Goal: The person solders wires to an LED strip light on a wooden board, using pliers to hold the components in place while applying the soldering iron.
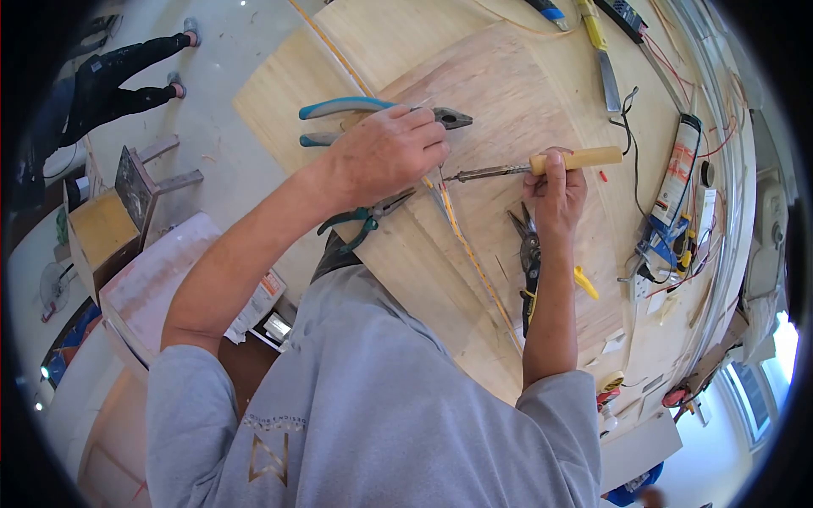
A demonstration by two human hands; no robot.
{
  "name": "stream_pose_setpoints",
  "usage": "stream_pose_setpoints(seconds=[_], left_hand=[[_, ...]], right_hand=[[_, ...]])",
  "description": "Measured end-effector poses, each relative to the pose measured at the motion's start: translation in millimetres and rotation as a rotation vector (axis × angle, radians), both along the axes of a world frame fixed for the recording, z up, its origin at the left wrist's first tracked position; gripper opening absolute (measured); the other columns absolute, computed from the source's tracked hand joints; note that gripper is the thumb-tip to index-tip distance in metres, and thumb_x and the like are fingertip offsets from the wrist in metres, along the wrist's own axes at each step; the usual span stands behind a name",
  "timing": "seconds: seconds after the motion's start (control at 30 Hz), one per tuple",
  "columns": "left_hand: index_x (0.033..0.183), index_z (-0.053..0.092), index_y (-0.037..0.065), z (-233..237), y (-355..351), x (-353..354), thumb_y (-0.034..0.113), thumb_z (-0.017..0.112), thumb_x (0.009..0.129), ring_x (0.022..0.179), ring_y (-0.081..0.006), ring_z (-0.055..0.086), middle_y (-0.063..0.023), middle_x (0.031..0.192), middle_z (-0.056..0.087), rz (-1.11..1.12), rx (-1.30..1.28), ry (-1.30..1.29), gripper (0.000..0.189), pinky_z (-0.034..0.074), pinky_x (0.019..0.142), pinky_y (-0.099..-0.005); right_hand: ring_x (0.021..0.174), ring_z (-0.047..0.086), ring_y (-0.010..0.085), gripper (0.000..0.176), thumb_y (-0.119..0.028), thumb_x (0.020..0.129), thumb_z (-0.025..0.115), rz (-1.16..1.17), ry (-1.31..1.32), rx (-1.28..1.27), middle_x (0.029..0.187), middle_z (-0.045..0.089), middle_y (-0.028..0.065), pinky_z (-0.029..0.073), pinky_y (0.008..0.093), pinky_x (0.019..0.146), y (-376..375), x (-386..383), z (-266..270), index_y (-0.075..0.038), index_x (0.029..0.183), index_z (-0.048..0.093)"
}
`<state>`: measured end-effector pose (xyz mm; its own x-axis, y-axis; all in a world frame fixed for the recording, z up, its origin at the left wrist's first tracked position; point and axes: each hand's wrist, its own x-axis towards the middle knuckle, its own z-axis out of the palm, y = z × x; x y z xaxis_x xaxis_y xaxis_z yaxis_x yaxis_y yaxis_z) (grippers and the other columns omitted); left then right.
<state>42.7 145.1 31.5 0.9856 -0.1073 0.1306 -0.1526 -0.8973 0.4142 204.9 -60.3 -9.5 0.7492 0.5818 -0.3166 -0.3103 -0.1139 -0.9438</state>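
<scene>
My right hand [559, 196] grips a soldering iron [584, 159] by its wooden handle, thumb along the top. The iron's tip points left, close to a thin LED strip [457, 229] that runs slantwise across the plywood. My left hand [391, 152] is closed in a pinch over the strip, right by the iron's tip; I cannot tell what is between its fingers. Blue-handled combination pliers [453, 118] lie partly under that hand. Green-handled long-nose pliers [369, 223] rest just below it. Beside my right forearm are dark pliers [530, 254].
A plywood sheet [593, 288] covers the worktable. A yellow-handled scraper [603, 63], a sealant tube [680, 161] in a caulking gun, loose wires and a yellow-handled tool [585, 283] lie toward the right. Another person's legs [127, 85] and a wooden stool [135, 190] are at left.
</scene>
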Motion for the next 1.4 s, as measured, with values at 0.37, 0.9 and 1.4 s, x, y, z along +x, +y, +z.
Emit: stream_pose_setpoints(seconds=[0.37,0.9,1.4], left_hand=[[0.088,0.057,0.004,-4,1,-3,0.007,0.068,0.067,0.088,-0.0227,0.055,-0.0047,0.087,0.056,0.019,-0.039,-0.009,0.024,0.046,0.076,-0.0338],[0.086,0.056,0.002,-9,1,-4,0.005,0.067,0.066,0.088,-0.0250,0.055,-0.0071,0.086,0.054,0.032,-0.062,-0.031,0.024,0.048,0.079,-0.0347],[0.103,0.060,0.005,3,5,-7,0.002,0.067,0.075,0.083,-0.0282,0.059,-0.0095,0.088,0.059,0.085,-0.336,0.091,0.029,0.049,0.073,-0.0362]], right_hand=[[0.053,0.051,0.0073,0.024,-0.028,0.097,0.053,0.020,-0.026,-0.029,0.066,0.056,0.0013,0.040,0.0208,0.048,3,-1,3,-0.005,0.092,0.056],[0.052,0.052,0.0097,0.024,-0.027,0.097,0.053,0.009,0.019,-0.002,0.067,0.055,0.0032,0.040,0.0218,0.047,2,0,2,-0.004,0.095,0.054],[0.052,0.053,0.0093,0.024,-0.029,0.097,0.052,0.005,0.027,-0.003,0.066,0.055,0.0026,0.040,0.0211,0.046,1,1,1,-0.005,0.095,0.054]])
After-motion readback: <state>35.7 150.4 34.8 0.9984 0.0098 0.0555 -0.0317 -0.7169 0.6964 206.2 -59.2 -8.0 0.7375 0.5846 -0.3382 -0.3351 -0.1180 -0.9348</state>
